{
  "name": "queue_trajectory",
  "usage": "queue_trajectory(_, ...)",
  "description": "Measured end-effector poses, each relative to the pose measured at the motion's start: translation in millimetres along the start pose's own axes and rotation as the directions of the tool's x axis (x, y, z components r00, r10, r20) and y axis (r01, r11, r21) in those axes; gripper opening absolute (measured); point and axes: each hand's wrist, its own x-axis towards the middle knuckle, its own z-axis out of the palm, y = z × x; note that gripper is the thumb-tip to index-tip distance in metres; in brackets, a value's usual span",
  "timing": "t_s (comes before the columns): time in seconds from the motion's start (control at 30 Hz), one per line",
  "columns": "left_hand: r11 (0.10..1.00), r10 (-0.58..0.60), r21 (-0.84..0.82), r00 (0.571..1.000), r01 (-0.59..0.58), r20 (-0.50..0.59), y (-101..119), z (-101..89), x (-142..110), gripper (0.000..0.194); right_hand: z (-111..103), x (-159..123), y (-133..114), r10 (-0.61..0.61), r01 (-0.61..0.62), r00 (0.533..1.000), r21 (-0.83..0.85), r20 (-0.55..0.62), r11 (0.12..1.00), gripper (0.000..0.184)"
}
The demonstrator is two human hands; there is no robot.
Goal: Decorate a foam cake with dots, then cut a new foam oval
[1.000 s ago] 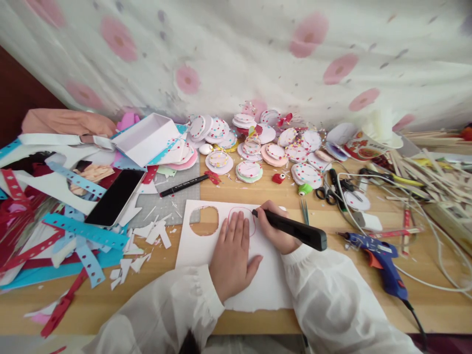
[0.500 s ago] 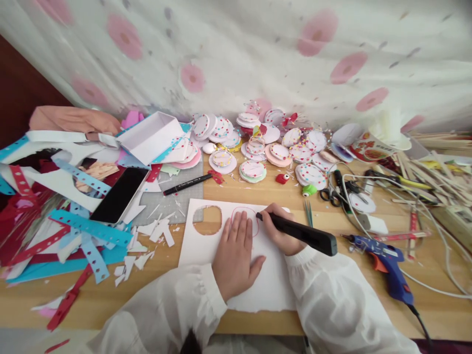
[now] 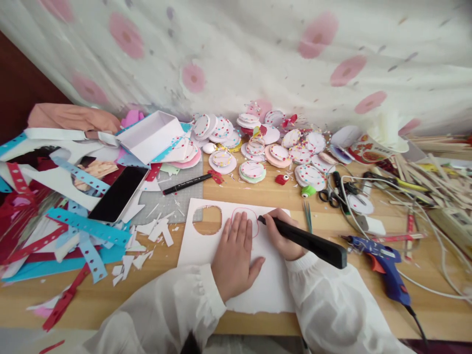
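My left hand (image 3: pixel 236 255) lies flat on a white sheet of card or foam board (image 3: pixel 271 285), its fingers stretched out and slightly spread. A round hole with a rough edge is cut in the sheet's upper left. To the right of it, a pink drawn circle (image 3: pixel 244 208) is partly covered by my left fingertips. In my right hand (image 3: pixel 283 236) is a long, thick black pen-shaped tool (image 3: pixel 308 238), slanting back to the right. Its tip is at the right side of the pink line; I cannot tell whether it touches the sheet.
White paper scraps (image 3: pixel 158 230), a phone (image 3: pixel 118 194), dotted strips (image 3: pixel 88 226) and a black marker (image 3: pixel 187 184) lie to the left. Several decorated discs (image 3: pixel 252 169) line the back. Tweezers (image 3: pixel 307 216), scissors (image 3: pixel 330 196), a blue glue gun (image 3: pixel 387 265) and white cables lie right.
My right hand and the black tool have shifted slightly; the tool's rear end has swung right and down. My left hand stays in place on the sheet.
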Motion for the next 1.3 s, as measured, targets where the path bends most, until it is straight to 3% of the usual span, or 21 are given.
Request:
queue_trajectory(0.37,1.0,0.006,0.001,1.0,-0.006,-0.01,-0.3,0.6,0.6,0.076,6.7,-2.7,-1.4,0.101,-0.102,0.995,0.037,0.027,0.994,0.023)
queue_trajectory(0.6,1.0,0.001,0.004,1.0,-0.001,-0.011,-0.1,0.0,0.4,0.076,5.1,-4.9,-10.3,0.08,-0.08,0.997,0.02,-0.016,0.997,0.024)
queue_trajectory(1.3,0.999,-0.02,0.033,1.0,0.02,0.0,2.2,-2.8,1.0,0.075,15.4,-28.1,-14.7,0.193,-0.189,0.975,0.045,-0.113,0.981,0.02)
